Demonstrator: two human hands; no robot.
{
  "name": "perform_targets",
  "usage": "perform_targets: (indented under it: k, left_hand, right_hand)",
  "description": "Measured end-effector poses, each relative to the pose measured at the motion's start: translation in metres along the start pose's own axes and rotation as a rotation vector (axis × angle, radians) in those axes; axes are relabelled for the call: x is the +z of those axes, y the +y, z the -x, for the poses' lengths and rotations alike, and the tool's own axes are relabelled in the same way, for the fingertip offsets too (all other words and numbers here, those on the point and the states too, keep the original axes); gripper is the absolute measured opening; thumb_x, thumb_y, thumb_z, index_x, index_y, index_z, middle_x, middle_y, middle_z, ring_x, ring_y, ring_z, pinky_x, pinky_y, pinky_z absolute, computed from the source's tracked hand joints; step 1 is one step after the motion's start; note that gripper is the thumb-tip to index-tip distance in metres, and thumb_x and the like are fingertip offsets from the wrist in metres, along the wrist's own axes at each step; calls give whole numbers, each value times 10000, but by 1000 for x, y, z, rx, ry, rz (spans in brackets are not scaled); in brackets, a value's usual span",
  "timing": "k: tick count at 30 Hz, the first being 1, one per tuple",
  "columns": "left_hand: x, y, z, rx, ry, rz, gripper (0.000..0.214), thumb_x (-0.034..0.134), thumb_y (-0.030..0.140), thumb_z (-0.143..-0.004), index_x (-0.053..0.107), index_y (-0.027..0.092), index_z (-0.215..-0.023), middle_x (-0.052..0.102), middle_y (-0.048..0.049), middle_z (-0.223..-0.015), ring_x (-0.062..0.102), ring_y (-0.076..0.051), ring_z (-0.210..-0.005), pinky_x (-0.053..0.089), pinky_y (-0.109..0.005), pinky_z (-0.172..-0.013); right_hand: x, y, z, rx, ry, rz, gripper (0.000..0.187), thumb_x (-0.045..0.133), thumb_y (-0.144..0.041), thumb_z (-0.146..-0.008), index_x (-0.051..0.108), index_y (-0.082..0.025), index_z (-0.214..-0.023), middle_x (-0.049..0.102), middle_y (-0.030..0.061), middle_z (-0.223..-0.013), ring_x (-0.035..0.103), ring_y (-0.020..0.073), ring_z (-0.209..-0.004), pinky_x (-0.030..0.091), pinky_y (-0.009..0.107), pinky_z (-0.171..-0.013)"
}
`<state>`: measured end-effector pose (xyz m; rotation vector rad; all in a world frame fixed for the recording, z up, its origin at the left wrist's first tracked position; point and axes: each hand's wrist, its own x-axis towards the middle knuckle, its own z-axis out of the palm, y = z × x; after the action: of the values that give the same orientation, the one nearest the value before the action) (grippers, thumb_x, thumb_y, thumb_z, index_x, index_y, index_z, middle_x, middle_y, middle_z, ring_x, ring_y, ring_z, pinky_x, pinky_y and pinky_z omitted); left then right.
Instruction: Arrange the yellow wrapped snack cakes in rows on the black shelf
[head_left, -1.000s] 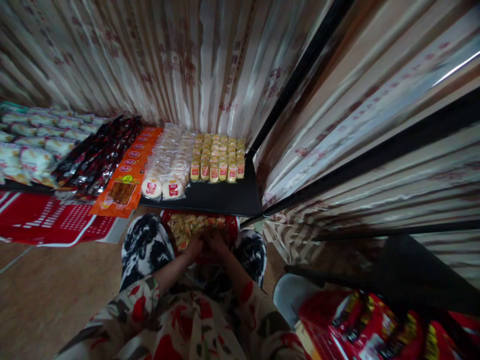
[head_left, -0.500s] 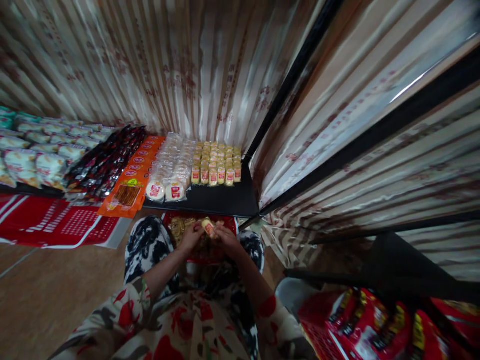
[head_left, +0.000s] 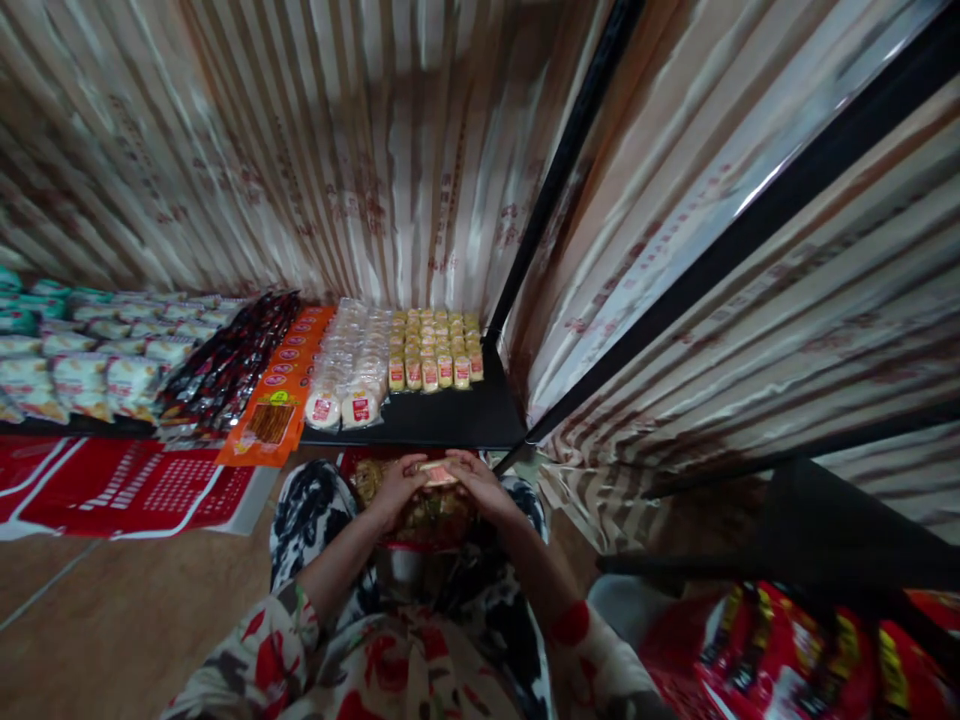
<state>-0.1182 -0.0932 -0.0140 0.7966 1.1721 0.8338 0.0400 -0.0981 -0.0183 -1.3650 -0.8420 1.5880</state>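
Between my two hands is a small wrapped snack cake with a red-and-white label, lying sideways. My left hand grips its left end, and my right hand closes on its right end. Just below them, between my knees, a red bag holds many similar wrapped cakes, partly covered by my hands. Rows of the same yellow packets stand on the black shelf ahead, labels facing me.
Left along the shelf lie clear-wrapped round white packets, an orange packet, dark packets and white bags. Black frame bars cross in front of a striped curtain. Red packages fill a container at lower right.
The snack cake has turned from slanted to lying level, and both hands now cover its ends more closely. The whole view has shifted, so the shelf sits lower in the picture.
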Motion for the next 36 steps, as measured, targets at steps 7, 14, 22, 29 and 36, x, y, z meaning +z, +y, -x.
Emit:
perform_targets:
  k: [7, 14, 22, 29, 36]
  left_hand:
    - [4, 4, 0, 73, 74, 88, 330, 670, 246, -600, 599, 138, -904, 658, -34, -795, 591, -116, -665, 421, -179, -500]
    - [2, 11, -19, 195, 167, 26, 318, 615, 290, -668, 573, 139, -944, 640, -41, -832, 588, -115, -676, 442, -186, -524]
    - [-6, 22, -38, 459, 510, -413, 319, 500, 167, -744, 551, 146, -1058, 566, -96, -1028, 589, -153, -826, 474, -291, -796]
    - [-8, 24, -66, 541, 400, -379, 354, 424, 85, -759, 568, 167, -1071, 562, -91, -1165, 533, -194, -1064, 467, -369, -896]
    - [-16, 27, -88, 520, 371, -360, 425, 409, 80, -772, 541, 190, -1161, 518, -74, -1268, 495, -201, -1143, 454, -391, -936]
  right_hand:
    - [15, -16, -8, -98, -8, -113, 474, 756, -395, -551, 552, -189, -926, 652, -6, -750, 591, 119, -623, 404, 210, -548]
    - [33, -15, -28, -250, -31, 29, 352, 715, -368, -596, 569, -195, -865, 664, 26, -814, 623, 162, -748, 470, 301, -747]
    - [49, -32, -86, -392, 105, 297, 242, 615, -312, -671, 594, -212, -890, 664, 9, -787, 617, 155, -741, 492, 301, -749]
    - [70, -40, -127, -466, 247, 506, 233, 563, -213, -687, 606, -209, -916, 653, -5, -848, 605, 126, -723, 497, 272, -734]
    - [82, -46, -140, -447, 293, 607, 271, 560, -197, -705, 588, -201, -975, 638, -1, -827, 604, 122, -739, 490, 258, -749]
